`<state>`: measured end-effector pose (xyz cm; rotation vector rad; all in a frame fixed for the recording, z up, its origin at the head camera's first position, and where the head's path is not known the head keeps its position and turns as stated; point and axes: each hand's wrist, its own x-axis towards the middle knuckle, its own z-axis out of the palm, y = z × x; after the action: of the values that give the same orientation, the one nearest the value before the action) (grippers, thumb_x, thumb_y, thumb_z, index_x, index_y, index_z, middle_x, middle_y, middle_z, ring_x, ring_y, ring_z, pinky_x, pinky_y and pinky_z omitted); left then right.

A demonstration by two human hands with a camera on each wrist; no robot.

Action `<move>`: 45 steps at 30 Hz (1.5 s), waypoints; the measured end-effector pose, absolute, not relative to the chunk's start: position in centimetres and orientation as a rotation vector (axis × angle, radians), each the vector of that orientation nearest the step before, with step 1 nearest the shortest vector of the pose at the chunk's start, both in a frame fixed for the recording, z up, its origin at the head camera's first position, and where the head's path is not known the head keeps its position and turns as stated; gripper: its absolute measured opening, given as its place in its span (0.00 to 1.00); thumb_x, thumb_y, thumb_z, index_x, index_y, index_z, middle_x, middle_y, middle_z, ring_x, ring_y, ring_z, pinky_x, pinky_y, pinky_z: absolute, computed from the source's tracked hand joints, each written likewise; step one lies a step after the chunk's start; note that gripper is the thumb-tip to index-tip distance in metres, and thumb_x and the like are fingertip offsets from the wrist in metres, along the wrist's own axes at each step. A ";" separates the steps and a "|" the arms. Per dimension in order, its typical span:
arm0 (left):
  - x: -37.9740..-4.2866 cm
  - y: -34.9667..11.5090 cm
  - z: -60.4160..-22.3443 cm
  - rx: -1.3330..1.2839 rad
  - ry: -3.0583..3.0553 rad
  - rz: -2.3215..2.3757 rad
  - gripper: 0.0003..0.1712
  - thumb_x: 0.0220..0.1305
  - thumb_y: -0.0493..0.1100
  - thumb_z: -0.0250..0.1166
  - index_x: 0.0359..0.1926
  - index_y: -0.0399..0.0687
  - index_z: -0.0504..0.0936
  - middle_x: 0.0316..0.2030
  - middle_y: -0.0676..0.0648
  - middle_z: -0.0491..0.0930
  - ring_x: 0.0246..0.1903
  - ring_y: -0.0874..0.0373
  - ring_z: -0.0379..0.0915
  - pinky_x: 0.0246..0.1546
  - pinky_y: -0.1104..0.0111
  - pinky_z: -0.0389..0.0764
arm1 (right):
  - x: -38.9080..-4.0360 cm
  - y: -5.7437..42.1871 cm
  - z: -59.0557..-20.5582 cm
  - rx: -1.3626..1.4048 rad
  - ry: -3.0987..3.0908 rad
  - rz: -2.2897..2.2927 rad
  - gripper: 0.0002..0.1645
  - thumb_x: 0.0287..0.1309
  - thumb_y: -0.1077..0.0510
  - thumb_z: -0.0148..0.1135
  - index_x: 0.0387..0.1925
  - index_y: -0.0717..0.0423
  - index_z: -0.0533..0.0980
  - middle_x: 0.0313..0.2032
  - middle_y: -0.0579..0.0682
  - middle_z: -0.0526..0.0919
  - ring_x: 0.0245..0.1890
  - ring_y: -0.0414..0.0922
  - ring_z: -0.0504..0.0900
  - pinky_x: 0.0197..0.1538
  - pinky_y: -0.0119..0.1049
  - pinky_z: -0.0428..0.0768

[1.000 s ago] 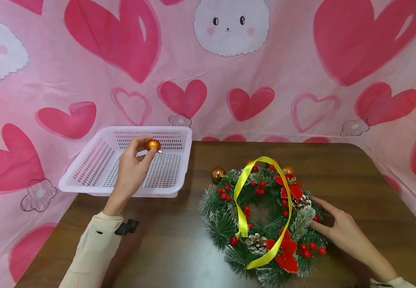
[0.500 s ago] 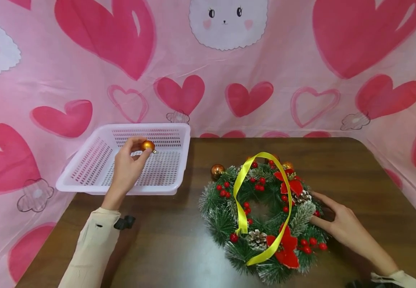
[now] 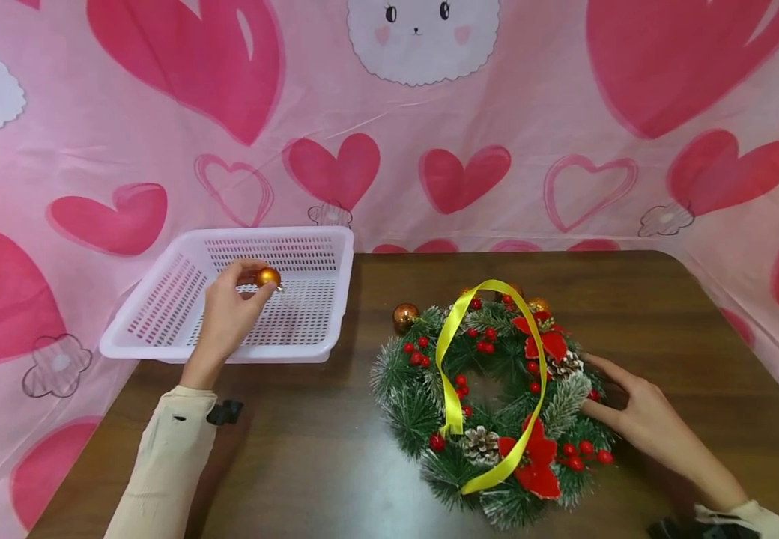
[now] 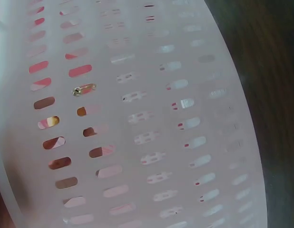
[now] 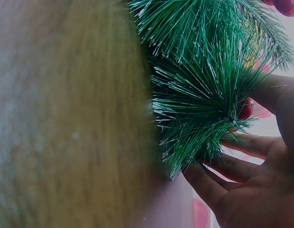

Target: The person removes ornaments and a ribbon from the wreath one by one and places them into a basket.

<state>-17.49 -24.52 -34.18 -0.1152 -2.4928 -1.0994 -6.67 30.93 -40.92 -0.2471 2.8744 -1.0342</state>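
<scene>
Over the white plastic basket [image 3: 303, 350], my left hand [image 3: 228, 307] pinches a shiny golden Christmas ball [image 3: 268, 278] between thumb and fingers. Its metal cap points down to the right. In the left wrist view the slotted basket wall [image 4: 137, 123] hides most of that hand and ball; bits of gold show through the slots. My right hand [image 3: 646, 415] holds the right edge of a green Christmas wreath [image 3: 410, 415], which lies on the table. In the right wrist view its fingers [image 5: 237, 168] and thumb reach into the needles [image 5: 199, 90]. A yellow ribbon [image 3: 452, 359] loops over the wreath.
Another bronze-coloured ball [image 3: 405, 318] rests at the wreath's upper left. More balls are partly hidden behind the wreath, one of them golden [image 3: 538, 305]. The brown table [image 3: 322, 449] ends at a pink heart-patterned cloth [image 3: 399, 180].
My left hand has moved slightly left and lower into the basket area with the golden ball. The right hand stays on the wreath. The head view has shifted slightly.
</scene>
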 end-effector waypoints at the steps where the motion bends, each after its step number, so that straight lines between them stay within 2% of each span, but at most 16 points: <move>1: -17.4 -24.6 -34.2 -0.117 -2.500 -1.096 0.18 0.65 0.39 0.67 0.54 0.38 0.78 0.49 0.39 0.81 0.48 0.46 0.79 0.38 0.87 0.71 | -6.7 30.9 -40.9 -0.251 2.877 -1.034 0.45 0.60 0.49 0.69 0.72 0.60 0.62 0.65 0.74 0.67 0.57 0.73 0.73 0.49 0.69 0.74; 14: -17.2 -24.9 -34.5 -0.137 -2.575 -1.059 0.18 0.64 0.38 0.68 0.54 0.39 0.78 0.48 0.38 0.81 0.48 0.45 0.78 0.37 0.85 0.72 | -7.2 30.9 -40.9 -0.283 2.887 -1.037 0.45 0.60 0.49 0.70 0.72 0.60 0.63 0.64 0.75 0.68 0.57 0.73 0.73 0.50 0.69 0.74; 16: -17.2 -24.9 -34.5 -0.143 -2.584 -1.058 0.18 0.64 0.38 0.68 0.54 0.39 0.79 0.48 0.38 0.81 0.48 0.45 0.78 0.39 0.80 0.76 | -7.2 30.9 -40.8 -0.280 2.893 -1.025 0.45 0.59 0.49 0.70 0.72 0.60 0.63 0.64 0.75 0.68 0.57 0.73 0.73 0.51 0.70 0.73; 19: -17.1 -25.0 -34.5 -0.147 -2.599 -1.054 0.19 0.64 0.38 0.68 0.54 0.39 0.79 0.48 0.38 0.80 0.48 0.45 0.77 0.44 0.64 0.82 | -7.2 30.9 -40.8 -0.278 2.896 -1.014 0.45 0.59 0.49 0.70 0.72 0.60 0.63 0.64 0.74 0.68 0.57 0.74 0.72 0.51 0.71 0.73; 21: -17.1 -25.0 -34.6 -0.157 -2.603 -1.043 0.19 0.64 0.38 0.68 0.55 0.38 0.79 0.49 0.38 0.80 0.48 0.44 0.77 0.45 0.54 0.82 | -7.2 30.9 -40.9 -0.280 2.896 -1.016 0.44 0.60 0.49 0.70 0.72 0.60 0.63 0.64 0.74 0.68 0.57 0.73 0.73 0.51 0.70 0.73; 23: -17.2 -24.9 -34.6 -0.173 -2.604 -1.040 0.19 0.64 0.37 0.68 0.55 0.37 0.80 0.49 0.38 0.80 0.48 0.43 0.77 0.46 0.50 0.81 | -7.1 30.9 -40.9 -0.273 2.894 -1.010 0.45 0.60 0.48 0.70 0.72 0.60 0.63 0.64 0.74 0.68 0.57 0.73 0.73 0.51 0.70 0.73; 33: -17.6 -24.6 -34.4 -0.177 -2.646 -1.008 0.19 0.63 0.36 0.68 0.54 0.38 0.80 0.50 0.37 0.80 0.48 0.43 0.76 0.44 0.51 0.81 | -6.8 31.0 -41.1 -0.246 2.894 -1.017 0.44 0.60 0.49 0.70 0.72 0.60 0.63 0.64 0.75 0.68 0.55 0.73 0.75 0.50 0.69 0.74; 45: -17.6 -24.6 -34.6 -0.214 -2.621 -1.024 0.18 0.63 0.35 0.67 0.54 0.36 0.79 0.50 0.34 0.80 0.48 0.39 0.77 0.45 0.48 0.81 | -6.8 31.0 -41.0 -0.241 2.886 -1.017 0.45 0.60 0.48 0.69 0.72 0.61 0.62 0.64 0.75 0.67 0.56 0.73 0.73 0.51 0.70 0.74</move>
<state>-17.64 -24.58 -34.58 -0.2144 -2.6207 -1.0235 -6.76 30.98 -41.04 -0.2415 2.8857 -1.0166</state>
